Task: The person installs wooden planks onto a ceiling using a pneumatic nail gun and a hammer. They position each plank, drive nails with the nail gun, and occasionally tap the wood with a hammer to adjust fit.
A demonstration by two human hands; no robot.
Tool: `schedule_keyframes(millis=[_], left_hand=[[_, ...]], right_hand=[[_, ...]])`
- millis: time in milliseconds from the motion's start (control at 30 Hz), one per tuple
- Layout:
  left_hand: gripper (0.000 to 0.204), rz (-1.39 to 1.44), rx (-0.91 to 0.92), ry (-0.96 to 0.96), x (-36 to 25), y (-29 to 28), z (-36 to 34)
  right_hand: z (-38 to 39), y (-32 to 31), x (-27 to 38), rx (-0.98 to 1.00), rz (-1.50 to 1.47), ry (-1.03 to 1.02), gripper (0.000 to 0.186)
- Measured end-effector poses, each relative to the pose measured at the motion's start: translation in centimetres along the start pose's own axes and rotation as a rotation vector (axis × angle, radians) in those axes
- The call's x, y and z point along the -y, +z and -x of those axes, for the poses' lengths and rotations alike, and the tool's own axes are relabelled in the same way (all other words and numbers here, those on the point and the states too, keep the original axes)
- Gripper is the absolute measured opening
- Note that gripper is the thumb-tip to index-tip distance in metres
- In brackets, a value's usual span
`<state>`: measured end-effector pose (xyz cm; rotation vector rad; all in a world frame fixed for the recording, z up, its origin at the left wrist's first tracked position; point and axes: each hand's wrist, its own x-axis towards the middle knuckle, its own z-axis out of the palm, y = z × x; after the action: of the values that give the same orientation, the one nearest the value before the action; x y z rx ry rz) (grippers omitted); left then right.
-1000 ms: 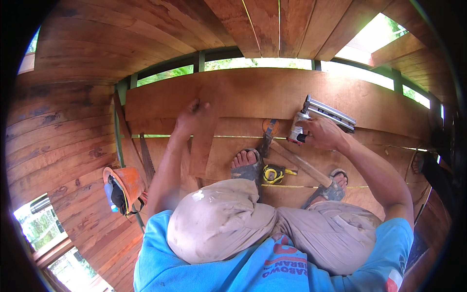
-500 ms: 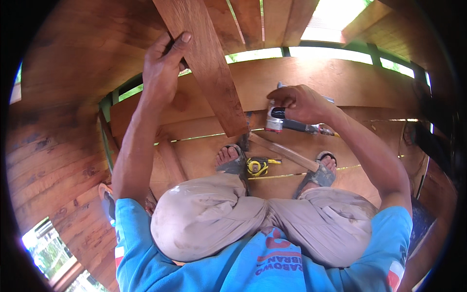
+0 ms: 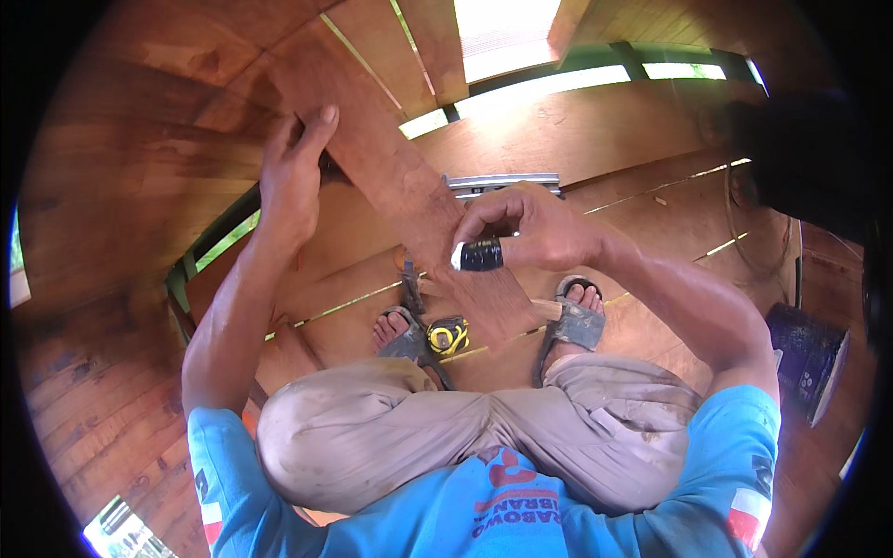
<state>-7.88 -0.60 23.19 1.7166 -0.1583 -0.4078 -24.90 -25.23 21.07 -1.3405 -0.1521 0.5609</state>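
Observation:
A reddish-brown wooden board (image 3: 381, 172) slants from upper left down toward my feet. My left hand (image 3: 298, 172) grips its left edge, thumb on the upper face. My right hand (image 3: 539, 228) is closed around an air nail gun (image 3: 481, 255), whose black grip end faces me and whose silver magazine (image 3: 502, 182) shows beyond my fingers. The nail gun is over the right side of the board; whether they touch, I cannot tell. Under the board's lower end lies a hammer, its dark head (image 3: 410, 284) on one side and its wooden handle (image 3: 551, 310) on the other.
A yellow and black tape measure (image 3: 447, 337) lies between my sandalled feet on the plank floor (image 3: 642, 325), which has narrow gaps. A dark cylindrical container (image 3: 811, 363) stands to my right. Plank walls (image 3: 102, 391) enclose the left side, and light enters through openings ahead.
The board's lower end has come nearer me and now covers part of the hammer. My right hand has turned the nail gun and brought it over the board. The whole view has shifted.

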Motion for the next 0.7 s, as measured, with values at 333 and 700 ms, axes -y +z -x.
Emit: schedule_keyframes(millis=[333, 700], left_hand=[[0.034, -0.63, 0.413, -0.358, 6.1, 1.8, 1.0], [0.049, -0.842, 0.517, 0.673, -2.2, 8.1, 2.5]], right_hand=[[1.1, -2.1, 0.9, -0.21, -0.081, -0.036, 0.049], [-0.6, -4.6, 0.7, -0.35, -0.386, -0.128, 0.038]])
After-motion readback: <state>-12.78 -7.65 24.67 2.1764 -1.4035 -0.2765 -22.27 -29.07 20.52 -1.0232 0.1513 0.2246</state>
